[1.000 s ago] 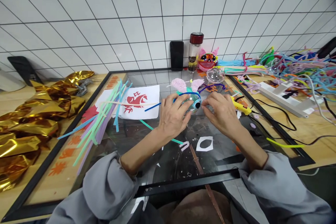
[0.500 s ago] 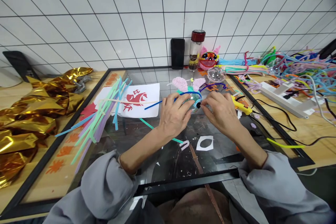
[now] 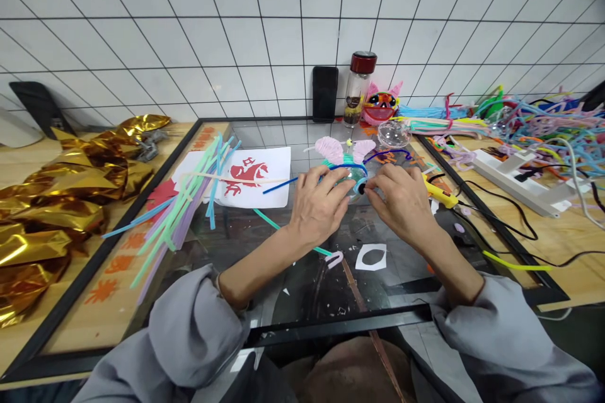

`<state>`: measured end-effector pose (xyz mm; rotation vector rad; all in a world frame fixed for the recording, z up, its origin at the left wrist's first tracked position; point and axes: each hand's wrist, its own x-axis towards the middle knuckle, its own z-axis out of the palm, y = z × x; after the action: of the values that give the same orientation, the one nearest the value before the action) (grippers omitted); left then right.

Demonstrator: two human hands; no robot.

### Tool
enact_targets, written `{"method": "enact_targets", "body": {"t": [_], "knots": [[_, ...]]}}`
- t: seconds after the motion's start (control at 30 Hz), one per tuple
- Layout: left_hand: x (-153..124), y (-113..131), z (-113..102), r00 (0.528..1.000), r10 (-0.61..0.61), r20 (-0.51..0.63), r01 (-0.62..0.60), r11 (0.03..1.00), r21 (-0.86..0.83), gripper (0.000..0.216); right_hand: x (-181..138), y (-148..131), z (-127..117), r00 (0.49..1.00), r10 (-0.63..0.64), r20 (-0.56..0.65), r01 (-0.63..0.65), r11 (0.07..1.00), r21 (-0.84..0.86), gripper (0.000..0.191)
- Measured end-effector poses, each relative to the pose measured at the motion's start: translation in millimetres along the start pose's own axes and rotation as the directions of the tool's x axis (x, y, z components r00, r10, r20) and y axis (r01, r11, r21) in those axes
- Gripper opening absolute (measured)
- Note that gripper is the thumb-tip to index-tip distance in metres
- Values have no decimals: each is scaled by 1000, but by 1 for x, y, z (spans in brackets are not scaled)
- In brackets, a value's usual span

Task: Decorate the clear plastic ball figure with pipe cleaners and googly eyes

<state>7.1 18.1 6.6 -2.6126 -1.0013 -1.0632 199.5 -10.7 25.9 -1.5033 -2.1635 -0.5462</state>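
Note:
Between my hands is a clear ball-shaped craft with pink pipe-cleaner ears (image 3: 329, 150) and a teal band (image 3: 348, 159) beneath them. My left hand (image 3: 316, 204) curls around its left side, fingers bent and thumb toward the front. A dark blue pipe cleaner (image 3: 280, 186) runs under the left fingers and curves over the top of the ball. At the ball's front right is a light blue ring with a black centre (image 3: 361, 188), like an eye. My right hand (image 3: 401, 199) pinches at the edge of this eye with thumb and forefinger. Palms and fingers hide much of the ball.
Green, blue and purple pipe cleaners (image 3: 182, 211) lie left beside white paper with a red cut-out (image 3: 246, 176). A yellow glue gun (image 3: 440, 192) with black cable rests right of my right hand. Behind stand a bottle (image 3: 355, 91), a phone (image 3: 324, 94) and a pink cat-like craft (image 3: 380, 106).
The view has shifted slightly, moving everything a little to the right. The eye looks turned a bit more toward the right fingers. Both hands keep nearly the same grip.

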Motion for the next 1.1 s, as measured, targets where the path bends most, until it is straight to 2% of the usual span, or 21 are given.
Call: {"method": "enact_targets", "body": {"t": [0.8, 1.1], "knots": [[0, -2, 1, 997, 24, -73, -24, 1000, 1, 25, 1, 5, 1, 1000, 10, -4, -10, 1000, 8, 13], [0, -2, 2, 999, 4, -40, -4, 1000, -8, 27, -1, 9, 2, 1000, 11, -30, -10, 1000, 6, 15]]}}
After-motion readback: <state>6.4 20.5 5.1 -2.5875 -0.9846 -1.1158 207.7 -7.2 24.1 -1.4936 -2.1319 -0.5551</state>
